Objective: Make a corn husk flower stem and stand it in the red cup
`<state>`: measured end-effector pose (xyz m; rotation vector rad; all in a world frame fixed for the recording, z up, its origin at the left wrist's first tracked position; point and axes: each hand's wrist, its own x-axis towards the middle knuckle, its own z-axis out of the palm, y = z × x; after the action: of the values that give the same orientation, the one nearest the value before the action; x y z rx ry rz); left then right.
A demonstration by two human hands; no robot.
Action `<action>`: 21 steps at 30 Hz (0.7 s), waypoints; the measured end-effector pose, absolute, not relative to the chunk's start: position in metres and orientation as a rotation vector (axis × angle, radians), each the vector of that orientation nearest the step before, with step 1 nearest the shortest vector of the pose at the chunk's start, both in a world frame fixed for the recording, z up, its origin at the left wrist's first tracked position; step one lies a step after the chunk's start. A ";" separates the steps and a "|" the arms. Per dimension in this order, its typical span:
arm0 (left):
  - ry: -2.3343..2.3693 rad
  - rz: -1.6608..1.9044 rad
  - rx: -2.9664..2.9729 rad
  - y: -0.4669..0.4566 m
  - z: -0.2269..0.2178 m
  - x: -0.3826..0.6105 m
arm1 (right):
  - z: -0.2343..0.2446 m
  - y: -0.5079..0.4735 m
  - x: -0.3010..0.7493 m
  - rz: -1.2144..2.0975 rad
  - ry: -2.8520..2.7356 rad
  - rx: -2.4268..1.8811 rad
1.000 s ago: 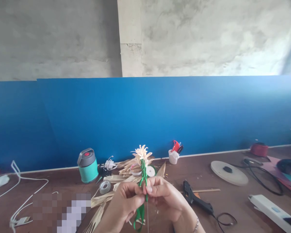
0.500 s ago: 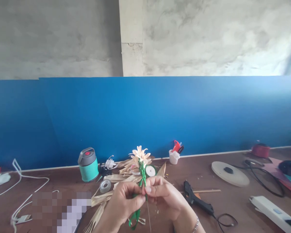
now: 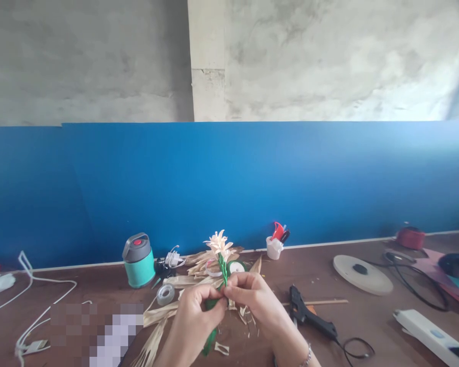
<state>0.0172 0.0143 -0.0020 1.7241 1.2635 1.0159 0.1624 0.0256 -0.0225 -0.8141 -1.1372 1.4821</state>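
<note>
My left hand (image 3: pixel 201 318) is closed in a pinch on a green strip (image 3: pixel 209 342), which dangles below its fingers. Fingertips of my right hand (image 3: pixel 248 295) pinch the green stem (image 3: pixel 223 270) of an artificial flower, right beside the left fingertips. The flower (image 3: pixel 219 244) has several cream, pointed petals and stands upright above both hands. The stem's lower end is hidden by the fingers. Behind the flower is a white spool with a green rim (image 3: pixel 237 267).
Dried husk strips (image 3: pixel 172 308) lie left of and behind my hands, with a tape roll (image 3: pixel 165 294) among them. A turquoise jar (image 3: pixel 139 265) stands back left. A black glue gun (image 3: pixel 309 316) lies to the right, near a white lid (image 3: pixel 361 275) and a white cup (image 3: pixel 274 247) holding tools.
Both hands and the stem have shifted slightly left and up. The right hand has turned a little, and the thin strand that hung below the hands no longer shows.
</note>
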 end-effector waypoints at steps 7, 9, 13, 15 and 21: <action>1.270 1.026 1.699 0.009 -0.001 0.020 | -0.023 0.024 0.162 1.261 -1.308 -0.987; 1.259 1.002 1.668 0.011 -0.002 0.018 | -0.024 0.024 0.161 1.223 -1.318 -1.018; 1.248 0.996 1.634 0.014 -0.003 0.017 | -0.024 0.024 0.160 1.238 -1.285 -1.044; 1.231 1.012 1.598 0.014 -0.002 0.017 | -0.022 0.024 0.160 1.293 -1.238 -1.009; 1.034 0.911 1.292 0.013 -0.002 0.016 | -0.022 0.023 0.161 1.682 -1.039 -0.638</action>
<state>0.0156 0.0133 -0.0016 1.2915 1.0343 0.9108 0.1609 0.0227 -0.0222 -0.6380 -1.0394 1.6818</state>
